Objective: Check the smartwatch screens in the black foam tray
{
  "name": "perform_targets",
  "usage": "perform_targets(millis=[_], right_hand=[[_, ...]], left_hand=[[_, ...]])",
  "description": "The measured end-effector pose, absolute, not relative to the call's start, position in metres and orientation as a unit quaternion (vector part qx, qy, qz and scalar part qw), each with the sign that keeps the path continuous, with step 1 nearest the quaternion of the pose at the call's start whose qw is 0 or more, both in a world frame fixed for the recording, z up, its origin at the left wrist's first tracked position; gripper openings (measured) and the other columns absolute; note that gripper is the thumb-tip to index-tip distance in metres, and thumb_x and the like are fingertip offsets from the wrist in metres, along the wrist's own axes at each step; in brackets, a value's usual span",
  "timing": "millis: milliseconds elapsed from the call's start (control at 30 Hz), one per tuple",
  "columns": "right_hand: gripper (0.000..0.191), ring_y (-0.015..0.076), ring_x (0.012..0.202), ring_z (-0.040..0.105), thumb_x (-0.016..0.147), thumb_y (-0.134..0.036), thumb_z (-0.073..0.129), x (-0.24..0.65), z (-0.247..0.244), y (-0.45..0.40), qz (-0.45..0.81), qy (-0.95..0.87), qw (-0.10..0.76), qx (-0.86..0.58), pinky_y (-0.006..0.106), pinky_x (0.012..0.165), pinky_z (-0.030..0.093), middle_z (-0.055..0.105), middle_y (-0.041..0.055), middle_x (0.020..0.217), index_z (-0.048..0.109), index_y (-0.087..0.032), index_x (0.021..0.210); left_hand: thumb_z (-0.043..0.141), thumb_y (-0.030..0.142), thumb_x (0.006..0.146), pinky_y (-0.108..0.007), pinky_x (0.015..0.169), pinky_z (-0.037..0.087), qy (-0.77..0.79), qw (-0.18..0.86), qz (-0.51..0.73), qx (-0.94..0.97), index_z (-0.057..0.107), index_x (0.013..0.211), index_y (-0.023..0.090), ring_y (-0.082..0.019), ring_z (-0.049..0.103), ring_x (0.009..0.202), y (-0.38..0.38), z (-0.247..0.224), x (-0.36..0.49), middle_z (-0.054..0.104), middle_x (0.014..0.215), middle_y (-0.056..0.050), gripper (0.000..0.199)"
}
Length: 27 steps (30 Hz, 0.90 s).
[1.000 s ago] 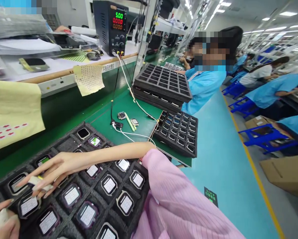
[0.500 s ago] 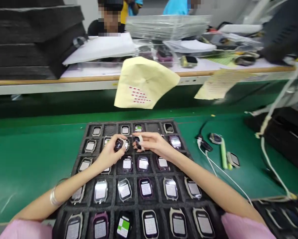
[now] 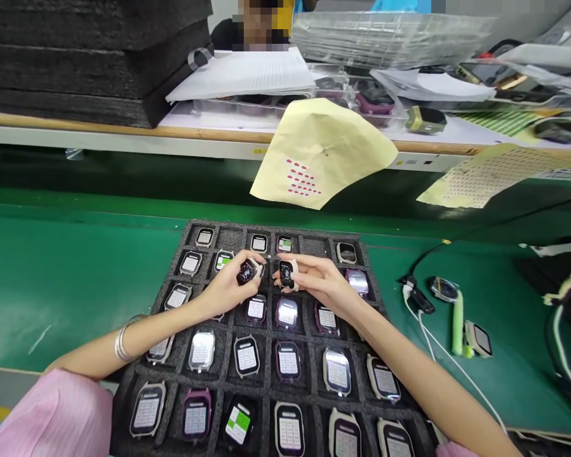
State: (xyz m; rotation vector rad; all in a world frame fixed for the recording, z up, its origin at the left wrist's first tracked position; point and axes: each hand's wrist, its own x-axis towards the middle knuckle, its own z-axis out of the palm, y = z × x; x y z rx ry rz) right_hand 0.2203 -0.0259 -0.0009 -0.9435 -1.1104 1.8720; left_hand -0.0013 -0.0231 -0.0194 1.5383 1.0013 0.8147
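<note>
A black foam tray (image 3: 266, 381) with square compartments lies on the green table, most of them holding a watch body with a lit screen. Over its second row, my left hand (image 3: 235, 282) grips a watch with a dark screen (image 3: 248, 271) between thumb and fingers. Just to the right, my right hand (image 3: 321, 279) pinches another light-framed watch (image 3: 286, 273), its screen facing up. The two watches are apart, a small gap between them. Two compartments in the back row hold no watch.
Right of the tray lie a black connector with white cables (image 3: 421, 298), a round-cornered watch (image 3: 443, 289), a green stick (image 3: 457, 324) and a light watch (image 3: 478, 338). Yellow paper (image 3: 323, 152) hangs from the shelf edge (image 3: 209, 134). Black foam trays (image 3: 66, 63) are stacked at back left. A person sits beyond.
The view has swung left, so everything appears further right. Both hands still hold their watches; the right one's screen now faces the camera more.
</note>
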Motion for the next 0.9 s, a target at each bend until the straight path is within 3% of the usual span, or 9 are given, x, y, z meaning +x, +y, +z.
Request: perform_targets(millis=[133, 267, 400, 900], right_hand=[[0.047, 0.0269, 0.098, 0.067, 0.079, -0.028, 0.074, 0.2203, -0.0004, -0.0254, 0.748, -0.419, 0.364, -0.364, 0.039, 0.083, 0.054, 0.071, 0.0123, 0.104, 0.061, -0.017, 0.123], [0.046, 0.029, 0.101, 0.067, 0.079, -0.029, 0.073, 0.2195, 0.0004, -0.0248, 0.763, -0.399, 0.354, -0.366, 0.041, 0.087, 0.052, 0.068, 0.0149, 0.113, 0.06, -0.016, 0.121], [0.049, 0.0301, 0.1, 0.067, 0.078, -0.025, 0.071, 0.2178, -0.0001, -0.0257, 0.763, -0.388, 0.362, -0.369, 0.043, 0.086, 0.052, 0.067, 0.0159, 0.115, 0.057, -0.015, 0.124], [0.055, 0.0263, 0.099, 0.067, 0.078, -0.019, 0.068, 0.2191, -0.0088, -0.0295, 0.707, -0.45, 0.387, -0.385, 0.045, 0.09, 0.052, 0.066, 0.0103, 0.118, 0.054, -0.019, 0.131]], left_hand=[[0.059, 0.025, 0.079, -0.023, 0.045, 0.043, 0.421, 0.603, 0.344, 0.584, 0.044, 0.118, 0.019, -0.007, 0.047, 0.043, -0.0198, -0.0217, 0.0022, 0.052, 0.072, 0.005, 0.042], [0.061, 0.021, 0.073, -0.026, 0.054, 0.052, 0.395, 0.683, 0.373, 0.488, 0.046, 0.115, 0.018, -0.014, 0.061, 0.064, -0.019, -0.022, 0.0052, 0.057, 0.079, 0.0, 0.045], [0.058, 0.016, 0.072, -0.029, 0.059, 0.056, 0.376, 0.732, 0.39, 0.413, 0.049, 0.115, 0.018, -0.017, 0.064, 0.076, -0.0206, -0.0216, 0.0053, 0.059, 0.086, -0.002, 0.044], [0.053, 0.009, 0.069, -0.033, 0.067, 0.058, 0.347, 0.74, 0.397, 0.419, 0.052, 0.113, 0.018, -0.018, 0.063, 0.08, -0.0252, -0.0242, 0.0022, 0.063, 0.088, -0.003, 0.045]])
